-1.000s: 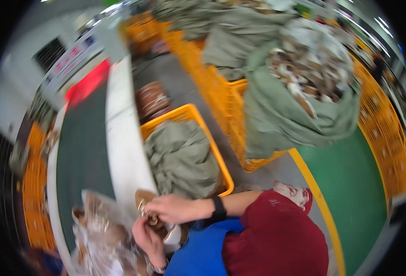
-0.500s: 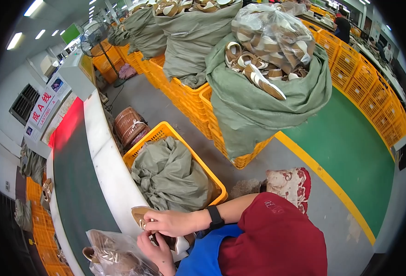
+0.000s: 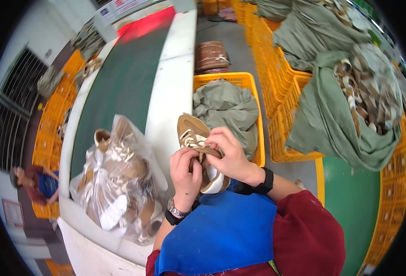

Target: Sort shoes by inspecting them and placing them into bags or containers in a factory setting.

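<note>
A tan shoe [image 3: 190, 130] with a white sole and pale laces rests toe-away on the white edge of the conveyor [image 3: 173, 99]. My left hand [image 3: 186, 171] grips its near side by the opening. My right hand [image 3: 228, 152] lies over the tongue, fingers pinching at the laces. Both hands are closed on the shoe. A clear plastic bag [image 3: 115, 179] stuffed with more tan shoes lies on the belt just left of my left hand.
A green belt [image 3: 120, 78] runs away from me. To the right, an orange crate [image 3: 253, 115] holds a green cloth sack. More orange crates and big green sacks of shoes [image 3: 350, 101] stand further right. Another person [image 3: 35, 181] is at far left.
The view has swung back down over the conveyor. The shoe and both hands now sit higher and closer, with my right hand over the laces. The plastic bag shows fully.
</note>
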{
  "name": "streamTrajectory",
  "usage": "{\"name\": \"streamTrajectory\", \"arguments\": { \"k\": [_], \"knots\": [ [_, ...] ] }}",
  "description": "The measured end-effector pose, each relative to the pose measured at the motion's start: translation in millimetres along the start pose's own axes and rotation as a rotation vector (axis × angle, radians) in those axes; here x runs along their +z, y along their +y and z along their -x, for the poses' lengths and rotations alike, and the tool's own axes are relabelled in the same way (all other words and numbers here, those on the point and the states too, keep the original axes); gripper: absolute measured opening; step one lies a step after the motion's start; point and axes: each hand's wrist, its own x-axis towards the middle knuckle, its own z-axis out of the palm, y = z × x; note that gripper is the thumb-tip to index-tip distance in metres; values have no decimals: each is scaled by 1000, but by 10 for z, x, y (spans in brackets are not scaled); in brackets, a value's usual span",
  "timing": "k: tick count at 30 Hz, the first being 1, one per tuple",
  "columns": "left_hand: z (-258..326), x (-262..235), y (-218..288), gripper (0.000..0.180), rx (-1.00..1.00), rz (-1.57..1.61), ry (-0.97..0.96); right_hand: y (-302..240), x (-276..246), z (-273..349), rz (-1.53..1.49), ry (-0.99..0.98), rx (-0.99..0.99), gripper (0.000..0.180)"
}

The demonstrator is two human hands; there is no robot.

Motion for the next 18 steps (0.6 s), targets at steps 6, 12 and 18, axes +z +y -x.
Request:
{"name": "streamTrajectory", "arguments": {
  "k": [6, 12, 18],
  "knots": [
    [152, -317, 157, 14, -119, 7, 4, -95, 248, 62, -33, 39, -100, 28],
    [414, -574, 132, 14, -104, -113, -68, -291, 352, 227, -4, -15, -164, 25],
    [659, -710, 84, 10, -106, 315, -214, -398, 279, 449, -11, -102, -88, 22]
  ]
}}
